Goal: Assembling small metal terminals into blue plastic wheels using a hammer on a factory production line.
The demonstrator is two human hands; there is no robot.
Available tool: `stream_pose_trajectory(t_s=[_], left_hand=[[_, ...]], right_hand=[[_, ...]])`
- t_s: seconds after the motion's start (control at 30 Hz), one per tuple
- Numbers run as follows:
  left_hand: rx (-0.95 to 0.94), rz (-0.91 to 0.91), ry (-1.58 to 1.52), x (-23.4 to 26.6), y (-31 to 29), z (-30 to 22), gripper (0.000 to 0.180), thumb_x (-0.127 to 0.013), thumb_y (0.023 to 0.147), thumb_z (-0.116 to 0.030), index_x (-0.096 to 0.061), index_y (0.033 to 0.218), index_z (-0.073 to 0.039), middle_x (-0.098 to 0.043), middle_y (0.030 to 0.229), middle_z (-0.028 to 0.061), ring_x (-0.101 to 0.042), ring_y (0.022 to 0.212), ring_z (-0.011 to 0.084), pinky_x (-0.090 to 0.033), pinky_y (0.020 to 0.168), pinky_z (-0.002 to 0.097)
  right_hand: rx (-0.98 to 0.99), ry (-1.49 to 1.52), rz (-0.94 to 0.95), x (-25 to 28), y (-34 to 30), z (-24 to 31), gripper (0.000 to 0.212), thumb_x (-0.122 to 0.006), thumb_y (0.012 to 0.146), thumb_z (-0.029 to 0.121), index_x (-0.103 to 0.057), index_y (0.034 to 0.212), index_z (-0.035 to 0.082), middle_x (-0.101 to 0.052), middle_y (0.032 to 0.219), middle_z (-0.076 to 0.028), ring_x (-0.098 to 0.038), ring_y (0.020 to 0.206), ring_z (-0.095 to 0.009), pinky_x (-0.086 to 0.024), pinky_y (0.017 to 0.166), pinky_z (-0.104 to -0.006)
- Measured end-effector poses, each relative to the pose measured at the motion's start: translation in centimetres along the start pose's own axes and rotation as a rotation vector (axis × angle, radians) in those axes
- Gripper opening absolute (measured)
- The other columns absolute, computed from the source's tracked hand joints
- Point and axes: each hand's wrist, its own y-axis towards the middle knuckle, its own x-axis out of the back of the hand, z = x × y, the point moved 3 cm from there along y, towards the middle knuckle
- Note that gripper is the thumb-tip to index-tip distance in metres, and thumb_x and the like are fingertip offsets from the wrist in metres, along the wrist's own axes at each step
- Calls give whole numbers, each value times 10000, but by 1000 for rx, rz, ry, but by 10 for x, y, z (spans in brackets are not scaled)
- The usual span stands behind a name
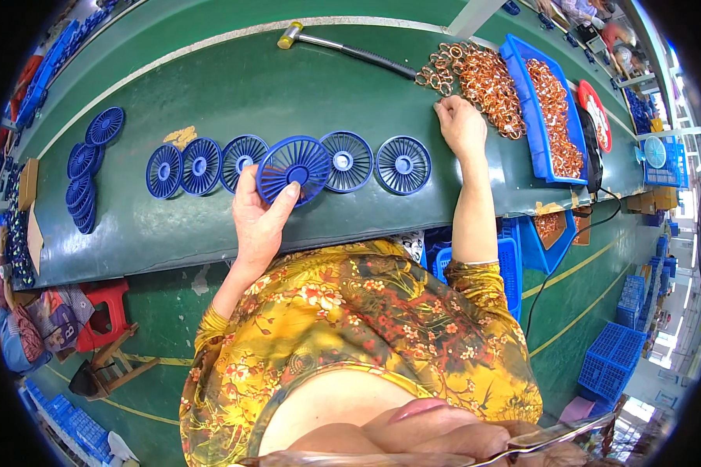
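Note:
My left hand grips a round blue plastic grille with radial slots and a solid hub. Thumb on its face, I hold it tilted above the green table. Several like grilles lie in a row beneath and beside it, among them a grille at the right end and one at the left end. My right hand is closed, fingertips pinched together at the near-left edge of a heap of copper-coloured rings. Whatever those fingertips pinch is hidden.
A blue tray of copper rings stands right of the heap. Behind it lies a mallet with a yellow-tipped head. More blue grilles overlap at the table's left. A red stool and blue crates stand on the floor.

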Motion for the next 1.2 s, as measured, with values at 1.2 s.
stream_pose_trajectory(t_s=[1.2], left_hand=[[-190,-77,209,-8,6,10,187,-532,933,-133,-468,1053,-5,-534,878,66,-511,786,118,-458,705,296]], right_hand=[[813,491,-76,23,-100,186,139,-721,739,61,-606,815,51,-609,801,-71,-585,735,-262,-467,662,-356]])
